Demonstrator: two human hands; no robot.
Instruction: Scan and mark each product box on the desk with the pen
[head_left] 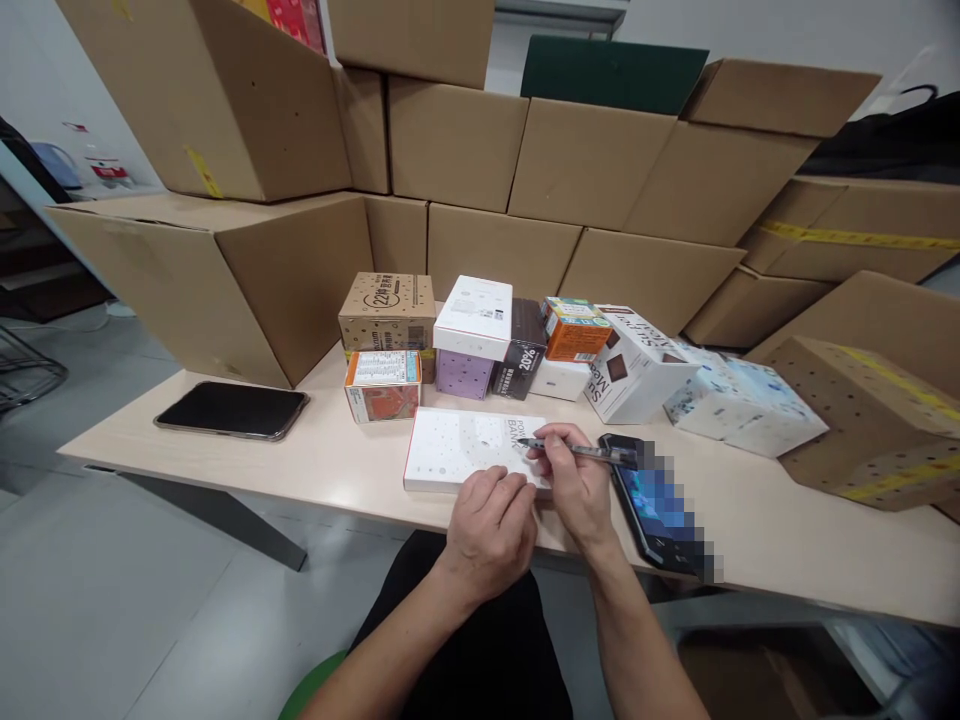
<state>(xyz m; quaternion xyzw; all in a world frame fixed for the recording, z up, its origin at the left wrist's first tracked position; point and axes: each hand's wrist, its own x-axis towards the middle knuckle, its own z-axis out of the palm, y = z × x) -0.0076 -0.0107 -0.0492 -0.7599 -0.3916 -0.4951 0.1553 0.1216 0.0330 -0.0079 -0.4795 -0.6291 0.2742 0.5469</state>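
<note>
A white power bank box with red side edges lies flat near the front edge of the table. My left hand is closed at the front edge of this box, its fingers curled together over the rim and its thumb hidden. In my right hand is a dark pen, pinched between thumb and fingers. The pen slants low over the box, its tip by the printed lettering; whether the tip touches the surface I cannot tell. My right hand's lower edge rests by the box's right end.
A handheld device lies right of my right hand, and a black phone at the left. Behind the box stand small cartons, including an orange one and a purple one. Stacked cardboard boxes wall off the back.
</note>
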